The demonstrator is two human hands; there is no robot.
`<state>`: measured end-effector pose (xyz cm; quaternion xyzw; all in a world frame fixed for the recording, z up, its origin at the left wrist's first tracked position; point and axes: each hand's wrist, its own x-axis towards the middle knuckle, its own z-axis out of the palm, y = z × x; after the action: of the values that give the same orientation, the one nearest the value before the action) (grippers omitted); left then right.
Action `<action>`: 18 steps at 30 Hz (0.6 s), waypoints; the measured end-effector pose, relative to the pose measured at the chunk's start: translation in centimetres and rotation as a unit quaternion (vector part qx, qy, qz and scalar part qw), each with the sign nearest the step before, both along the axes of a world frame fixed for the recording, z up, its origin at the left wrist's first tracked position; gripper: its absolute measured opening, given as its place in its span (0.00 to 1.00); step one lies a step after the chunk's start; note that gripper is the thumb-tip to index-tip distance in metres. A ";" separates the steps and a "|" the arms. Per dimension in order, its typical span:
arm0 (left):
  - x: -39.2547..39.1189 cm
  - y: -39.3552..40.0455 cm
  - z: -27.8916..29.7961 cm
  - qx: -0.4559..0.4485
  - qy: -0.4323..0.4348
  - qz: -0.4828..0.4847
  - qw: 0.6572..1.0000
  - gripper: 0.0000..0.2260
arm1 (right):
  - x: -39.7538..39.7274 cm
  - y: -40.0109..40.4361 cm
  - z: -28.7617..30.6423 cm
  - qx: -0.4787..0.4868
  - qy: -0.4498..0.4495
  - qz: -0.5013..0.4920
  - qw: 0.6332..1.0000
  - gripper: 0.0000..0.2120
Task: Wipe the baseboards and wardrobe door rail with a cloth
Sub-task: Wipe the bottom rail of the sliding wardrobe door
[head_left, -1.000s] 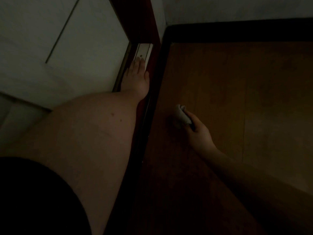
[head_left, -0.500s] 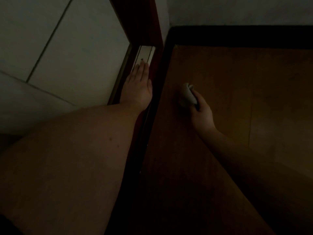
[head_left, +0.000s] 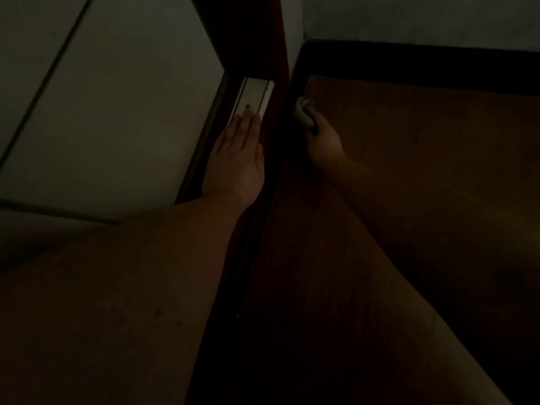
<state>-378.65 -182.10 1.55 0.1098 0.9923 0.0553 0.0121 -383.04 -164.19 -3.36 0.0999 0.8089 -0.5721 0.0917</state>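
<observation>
Cloth (head_left: 304, 114), small, pale, bunched, sits in the right hand (head_left: 323, 141), fingers curled round it with a wad sticking out past them. It is pressed low against the dark vertical strip (head_left: 287, 118) that edges the wood floor (head_left: 409, 185), just short of the corner where that strip meets the dark baseboard (head_left: 423, 64) running along the far wall. Light is poor; whether the cloth is touching the strip or only just beside it cannot be told for certain, though it looks to be in contact.

Left hand (head_left: 238, 154) lies flat, fingers straight and together, holding nothing, palm down in the pale wardrobe door rail (head_left: 257, 93). Fingertips (head_left: 248, 119) reach just short of a small dark mark on the rail, perhaps a screw. Red-brown wardrobe frame (head_left: 248, 33) rises past the rail's far end; pale door panel (head_left: 117, 112) stands to its left.

Judgement: step in hand is the baseboard wipe, near the corner end of the side strip. Left hand reads as a brace for a low, leaning posture, not as work on the rail.

Next move likely calls for carrying the cloth into the corner, then turning it along the far baseboard, keeping pressure on the face and top edge. Rail appears yet to be wiped with the cloth; the left hand would have to lift clear first.
</observation>
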 end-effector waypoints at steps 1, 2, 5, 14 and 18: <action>0.0 0.0 0.0 -0.002 0.001 0.001 1.000 0.24 | -0.2 -0.4 -0.2 -0.002 -0.008 0.002 1.000 0.25; 0.1 0.0 0.1 -0.003 0.000 0.002 1.000 0.24 | -0.2 -0.6 -0.4 -0.006 -0.014 0.000 1.000 0.26; 0.1 0.1 0.1 -0.009 0.000 0.003 1.000 0.24 | 0.9 -1.0 -0.5 -0.022 -0.018 -0.005 1.000 0.25; 0.2 0.2 0.5 -0.021 -0.012 0.005 1.000 0.24 | 12.2 -4.1 -0.4 -0.170 -0.058 -0.014 0.984 0.26; 0.4 0.3 1.1 -0.021 -0.026 0.003 0.999 0.24 | 17.7 -5.3 -0.8 -0.217 -0.095 0.003 0.971 0.24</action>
<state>-378.25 -181.78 2.60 0.1049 0.9930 0.0371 0.0400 -365.30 -169.54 -4.12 0.1288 0.6533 -0.7216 0.1897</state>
